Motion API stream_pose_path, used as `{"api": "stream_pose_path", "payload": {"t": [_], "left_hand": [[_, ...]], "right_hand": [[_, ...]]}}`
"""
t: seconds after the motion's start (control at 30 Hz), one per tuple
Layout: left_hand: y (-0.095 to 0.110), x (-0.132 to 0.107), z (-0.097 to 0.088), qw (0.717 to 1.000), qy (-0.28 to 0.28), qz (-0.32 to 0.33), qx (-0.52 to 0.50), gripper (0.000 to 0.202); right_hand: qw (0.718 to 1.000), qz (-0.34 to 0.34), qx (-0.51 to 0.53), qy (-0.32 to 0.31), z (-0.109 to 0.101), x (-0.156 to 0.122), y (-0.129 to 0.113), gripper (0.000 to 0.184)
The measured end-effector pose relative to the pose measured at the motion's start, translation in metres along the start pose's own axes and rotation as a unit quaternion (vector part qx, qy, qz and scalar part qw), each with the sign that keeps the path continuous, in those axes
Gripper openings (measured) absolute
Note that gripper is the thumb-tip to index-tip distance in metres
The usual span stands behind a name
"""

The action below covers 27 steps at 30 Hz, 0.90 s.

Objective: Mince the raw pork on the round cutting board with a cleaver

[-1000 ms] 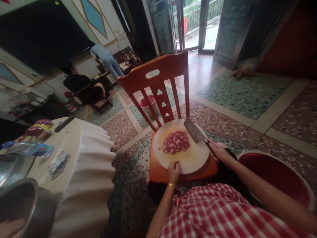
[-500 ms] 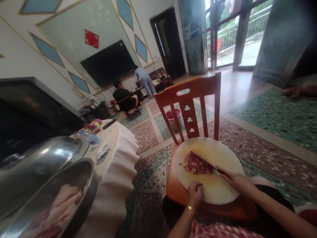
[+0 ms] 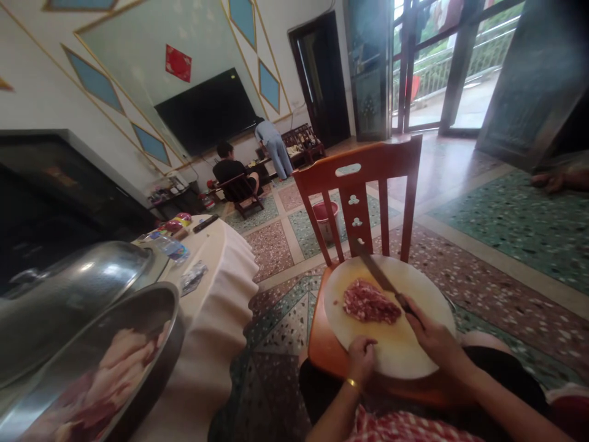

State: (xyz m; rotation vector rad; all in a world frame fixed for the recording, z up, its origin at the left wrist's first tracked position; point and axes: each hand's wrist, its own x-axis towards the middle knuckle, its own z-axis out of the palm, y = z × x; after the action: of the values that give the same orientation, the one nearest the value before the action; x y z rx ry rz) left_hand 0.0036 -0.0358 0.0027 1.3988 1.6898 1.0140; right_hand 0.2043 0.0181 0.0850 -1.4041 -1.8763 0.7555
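Note:
A round white cutting board (image 3: 414, 344) lies on the seat of a wooden chair. On it sits a heap of chopped red meat (image 3: 370, 302). My right hand (image 3: 427, 331) grips a kitchen knife (image 3: 380, 273) by its dark handle. The blade is lifted above the meat and points away toward the chair back. My left hand (image 3: 361, 357), with a gold bracelet on its wrist, is closed at the near left rim of the board, its fingers curled against it.
The chair back (image 3: 359, 169) rises behind the board. To the left, a cloth-covered table (image 3: 225, 270) carries a metal basin (image 3: 172, 307) of raw meat, a large metal lid (image 3: 92, 270) and a plastic bottle (image 3: 172, 248). A bucket (image 3: 326, 215) stands behind the chair; two people are farther back.
The knife has risen off the meat, its tip swinging up and away. My right hand has turned with it. My left hand keeps its place on the board.

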Motion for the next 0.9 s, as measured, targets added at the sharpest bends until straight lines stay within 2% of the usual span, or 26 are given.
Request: {"api": "stream_pose_path", "payload": {"t": [0.07,0.13,0.2,0.3,0.37,0.5,0.63,0.73,0.83,0.9], "left_hand": [[0.000,0.000,0.000,1.000,0.001,0.003,0.000,0.028],[0.001,0.000,-0.001,1.000,0.003,0.002,0.001,0.028],[0.001,0.000,-0.001,1.000,0.002,0.001,0.001,0.027],[0.002,-0.001,-0.001,1.000,0.001,-0.005,0.000,0.026],[0.003,-0.001,-0.001,1.000,0.000,-0.008,-0.001,0.026],[0.004,-0.002,-0.002,1.000,0.003,-0.004,-0.001,0.028],[0.000,-0.001,-0.001,1.000,-0.004,-0.003,0.015,0.027],[-0.002,0.001,-0.001,1.000,-0.002,0.001,0.014,0.027],[0.000,0.001,-0.002,1.000,-0.006,0.006,0.009,0.027],[0.003,0.001,-0.002,1.000,-0.013,0.003,0.001,0.026]], "right_hand": [[0.996,0.039,-0.035,-0.068,0.014,-0.001,0.017,0.046],[0.993,0.041,-0.044,-0.104,0.013,0.001,0.021,0.044],[0.995,0.017,-0.031,-0.098,0.003,0.003,0.009,0.044],[0.999,-0.025,0.000,-0.042,-0.004,0.002,-0.009,0.046],[0.999,-0.011,-0.005,-0.034,0.004,-0.001,-0.006,0.047],[0.995,0.034,-0.030,-0.091,0.018,-0.001,0.014,0.046],[0.998,-0.011,0.002,-0.061,0.003,0.006,-0.001,0.045],[0.999,-0.036,0.005,-0.027,0.005,0.003,-0.007,0.048],[0.996,0.009,-0.040,-0.080,0.014,-0.005,0.003,0.046],[0.992,0.042,-0.063,-0.105,0.012,-0.007,0.004,0.044]]}}
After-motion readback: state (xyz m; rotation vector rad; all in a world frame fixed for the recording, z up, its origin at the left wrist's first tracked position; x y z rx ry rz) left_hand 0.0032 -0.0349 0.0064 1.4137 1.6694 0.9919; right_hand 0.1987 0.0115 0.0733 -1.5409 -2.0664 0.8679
